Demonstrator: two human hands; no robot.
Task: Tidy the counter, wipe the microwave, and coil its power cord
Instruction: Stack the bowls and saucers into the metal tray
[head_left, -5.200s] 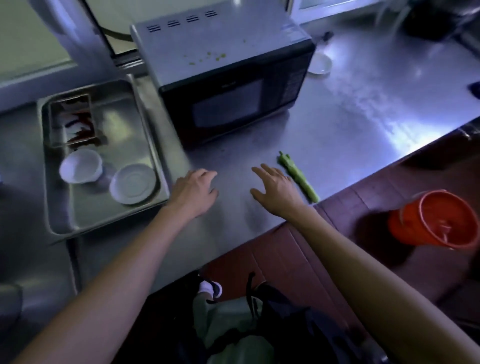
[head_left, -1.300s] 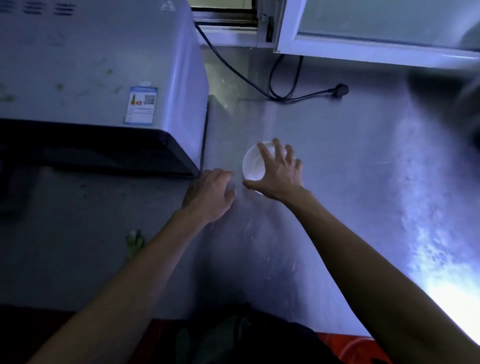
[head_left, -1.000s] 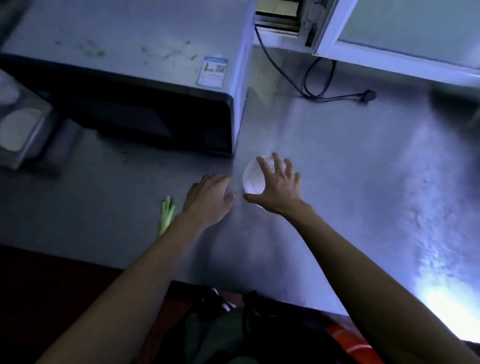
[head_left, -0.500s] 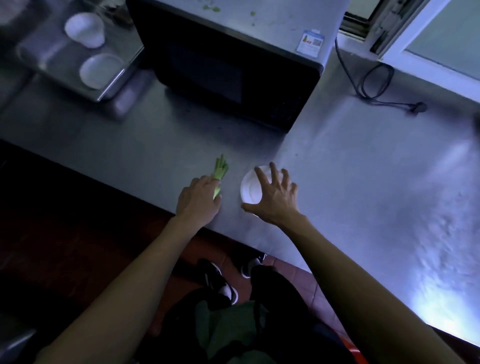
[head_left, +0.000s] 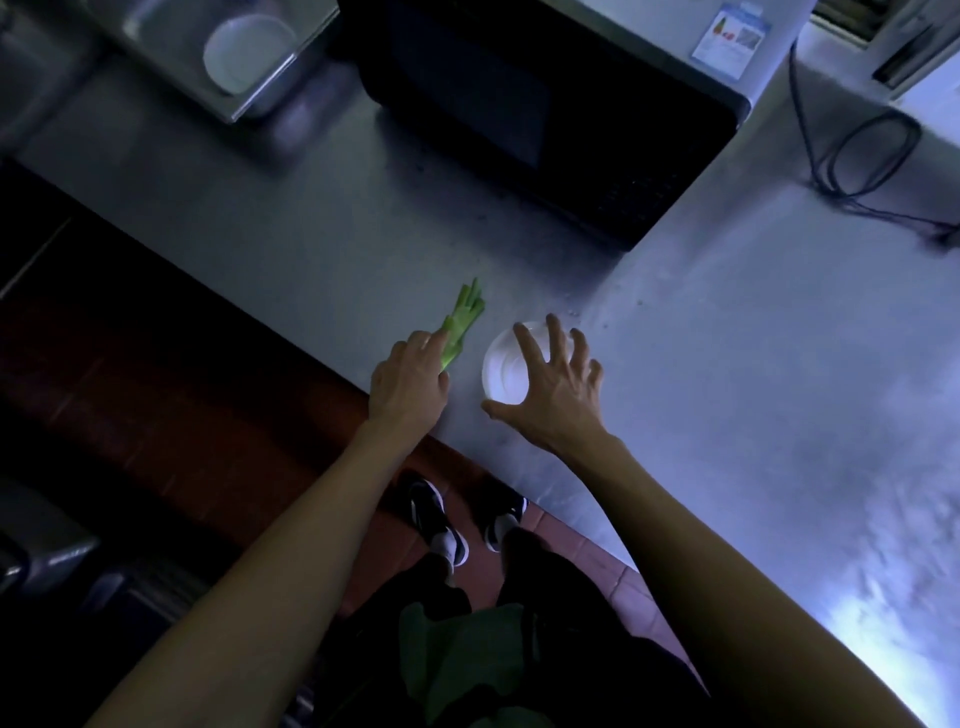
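Here, a small white dish (head_left: 503, 370) is gripped from above by the right hand (head_left: 558, 392), its fingers spread and curled over the far rim while the thumb is hooked against the near edge. The dish is found near the front edge of the steel counter (head_left: 727, 374). Just to its left, the left hand (head_left: 410, 379) is laid over the near end of a green vegetable stalk (head_left: 461, 325); the index finger is stretched along the stalk, but whether the stalk is pinched or only touched cannot be told. The stalk's far end is seen pointing toward the microwave (head_left: 524, 104), whose dark door is turned toward the counter's front. A blue-and-white sticker (head_left: 730, 39) is stuck on the microwave's top at its right corner. To the right of the microwave, the black power cord (head_left: 862, 156) is left in loose loops on the counter. At the far left, a white plate (head_left: 244, 52) is held in a metal tray (head_left: 275, 98). Below the counter edge, dark shoes (head_left: 441, 519) are seen on a reddish tiled floor (head_left: 182, 395).
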